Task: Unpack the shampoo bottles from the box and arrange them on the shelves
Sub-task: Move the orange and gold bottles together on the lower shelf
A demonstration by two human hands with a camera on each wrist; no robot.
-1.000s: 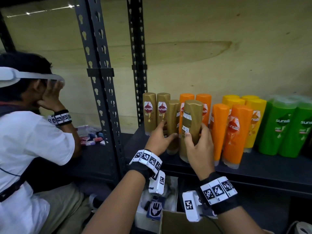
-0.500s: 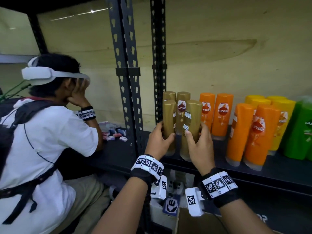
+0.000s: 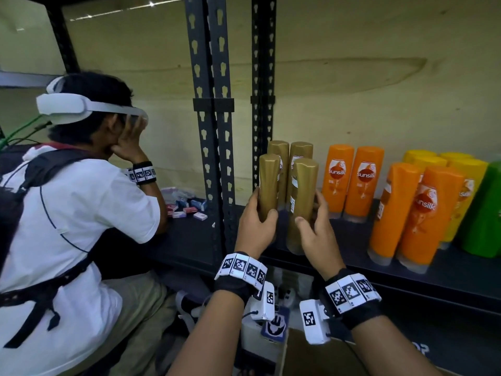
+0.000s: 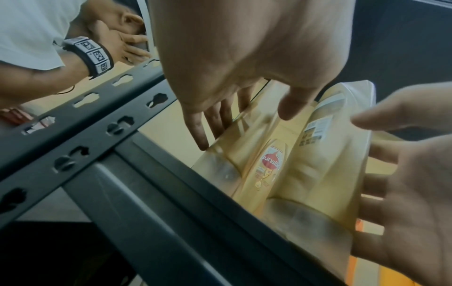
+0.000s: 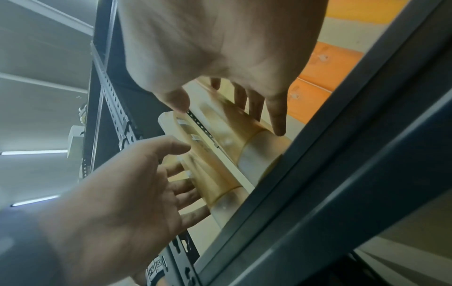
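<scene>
Two gold shampoo bottles stand at the front left of the dark shelf (image 3: 349, 240), before two more gold ones (image 3: 301, 151). My left hand (image 3: 254, 225) holds the left gold bottle (image 3: 268, 183), thumb on its front and fingers on its left side. My right hand (image 3: 315, 226) holds the right gold bottle (image 3: 303, 191) the same way from the right. The left wrist view shows my left hand (image 4: 244, 58) with fingers along the left bottle (image 4: 215, 172). In the right wrist view my right hand (image 5: 220, 48) lies on the right bottle (image 5: 232, 125). A cardboard box (image 3: 296, 358) shows below.
Orange bottles (image 3: 352, 180), yellow bottles (image 3: 466, 185) and a green bottle (image 3: 485, 213) fill the shelf to the right. Black slotted posts (image 3: 214, 131) stand just left of the gold bottles. Another person (image 3: 67, 213) wearing a headset sits at the left beside small packs (image 3: 187, 206).
Both hands have slid the two front gold bottles left and back, so they now stand close before the rear gold pair. My view has swung left.
</scene>
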